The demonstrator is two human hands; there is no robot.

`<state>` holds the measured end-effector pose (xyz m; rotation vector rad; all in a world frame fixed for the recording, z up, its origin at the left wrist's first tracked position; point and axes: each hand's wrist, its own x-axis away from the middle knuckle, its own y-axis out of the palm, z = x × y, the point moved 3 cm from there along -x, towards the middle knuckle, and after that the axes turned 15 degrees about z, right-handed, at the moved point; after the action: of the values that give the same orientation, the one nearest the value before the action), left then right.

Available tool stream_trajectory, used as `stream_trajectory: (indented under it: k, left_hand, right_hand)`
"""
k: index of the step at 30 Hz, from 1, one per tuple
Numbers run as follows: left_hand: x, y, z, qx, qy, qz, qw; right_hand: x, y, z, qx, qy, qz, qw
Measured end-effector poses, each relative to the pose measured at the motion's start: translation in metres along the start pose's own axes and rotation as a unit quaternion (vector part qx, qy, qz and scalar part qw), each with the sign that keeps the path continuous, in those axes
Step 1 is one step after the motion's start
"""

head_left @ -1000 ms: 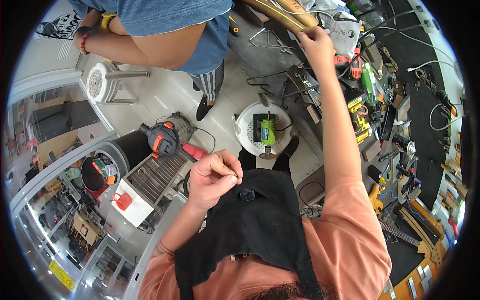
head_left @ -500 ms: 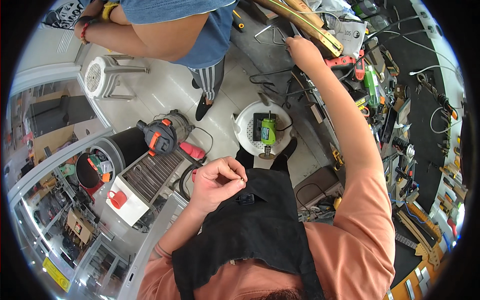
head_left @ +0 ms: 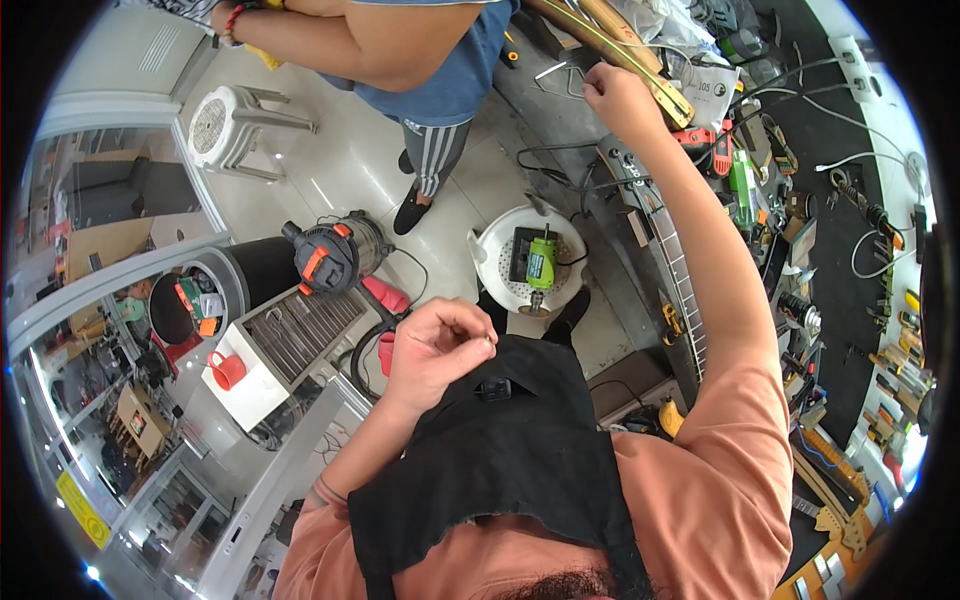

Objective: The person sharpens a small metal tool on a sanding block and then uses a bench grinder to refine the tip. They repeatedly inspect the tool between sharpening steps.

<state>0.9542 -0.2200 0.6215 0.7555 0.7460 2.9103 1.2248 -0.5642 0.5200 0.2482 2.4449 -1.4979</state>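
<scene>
My left hand [head_left: 440,355] is in front of the black apron [head_left: 495,450], thumb and forefinger pinched on a tiny item [head_left: 491,342] too small to name. My right hand [head_left: 625,105] reaches to the cluttered dark workbench [head_left: 540,100], fingers curled beside bent metal rods [head_left: 560,75]; whether it grips anything is hidden. Just beyond it lie long wooden pieces [head_left: 635,55], one with a yellow-green strip, and a red power tool [head_left: 720,145]. A green power tool [head_left: 542,262] stands on a white perforated stool [head_left: 495,255] near my feet.
A person in blue [head_left: 420,90] stands at upper left near a white stool [head_left: 215,130]. A vacuum [head_left: 335,255], black bin [head_left: 262,275], red mug [head_left: 228,370] and glass-fronted cabinet [head_left: 120,240] are on the left. Cables, tools and guitar parts [head_left: 825,515] crowd the right.
My right hand has moved down from the wooden pieces to beside the metal rods and curled up. My left hand stays pinched. The person in blue has shifted right in the picture.
</scene>
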Motion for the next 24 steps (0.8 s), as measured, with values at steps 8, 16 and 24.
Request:
stream_trajectory:
  k: [8, 16, 24]
  left_hand:
    - [0.005, 0.007, 0.017, 0.118, 0.055, 0.000, 0.992]
    - [0.028, 0.029, 0.037, 0.201, 0.082, -0.021, 0.976]
    - [0.046, 0.035, 0.045, 0.209, 0.107, -0.021, 0.972]
  right_hand:
    - [-0.032, -0.126, -0.151, -0.328, 0.098, -0.128, 0.931]
    - [-0.051, -0.166, -0.237, -0.284, -0.024, -0.152, 0.946]
    - [-0.044, -0.188, -0.280, -0.227, -0.106, -0.137, 0.958]
